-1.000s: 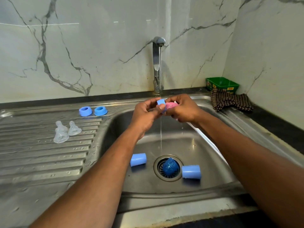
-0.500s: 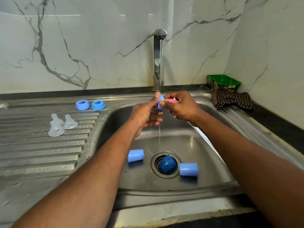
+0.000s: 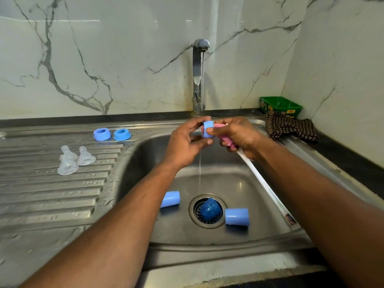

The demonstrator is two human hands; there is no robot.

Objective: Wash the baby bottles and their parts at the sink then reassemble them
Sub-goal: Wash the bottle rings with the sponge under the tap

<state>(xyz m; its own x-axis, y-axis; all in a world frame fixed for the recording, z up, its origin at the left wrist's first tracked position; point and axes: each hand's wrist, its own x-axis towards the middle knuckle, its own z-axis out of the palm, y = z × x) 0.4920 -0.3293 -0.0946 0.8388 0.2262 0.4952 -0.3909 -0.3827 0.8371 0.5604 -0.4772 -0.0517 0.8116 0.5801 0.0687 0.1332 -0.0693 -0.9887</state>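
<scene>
Under the running tap [image 3: 200, 65], my left hand [image 3: 185, 144] pinches a small blue ring-shaped bottle part [image 3: 208, 129]. My right hand [image 3: 239, 136] grips a pink sponge [image 3: 225, 140] pressed against that part. Two blue caps [image 3: 170, 199] [image 3: 236, 217] lie on their sides in the sink basin [image 3: 239, 183], beside a dark blue speckled piece [image 3: 209, 208] sitting on the drain. Two blue collar rings [image 3: 101, 134] [image 3: 122, 134] stand on the draining board [image 3: 52, 194]. Three clear teats [image 3: 68, 161] [image 3: 85, 156] rest further left on its ridges.
A brown checked cloth [image 3: 291, 127] lies on the counter right of the sink, with a green tub [image 3: 280, 106] behind it in the corner. Marble walls close off the back and right. A white strip [image 3: 266, 186] runs along the basin's right wall.
My left hand's fingers, spread loose half a second ago, have closed round the blue part again. Both hands stay under the water stream. The camera has shifted slightly.
</scene>
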